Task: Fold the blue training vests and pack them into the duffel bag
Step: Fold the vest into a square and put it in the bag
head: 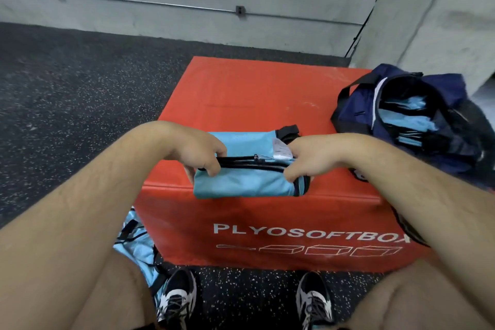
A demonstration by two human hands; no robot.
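Head view: folded blue vest on near edge of red plyo box, gripped at its ends by left hand and right hand, both curled round its black-trimmed edge. Navy duffel bag unzipped at box's far right corner (blue fabric inside, probably folded vests). Another vest crumpled on floor beside box.

Bare forearms and black-and-white laced sneakers.

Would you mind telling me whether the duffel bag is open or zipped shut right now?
Open: the duffel bag gapes at the top, with folded blue vests visible inside.
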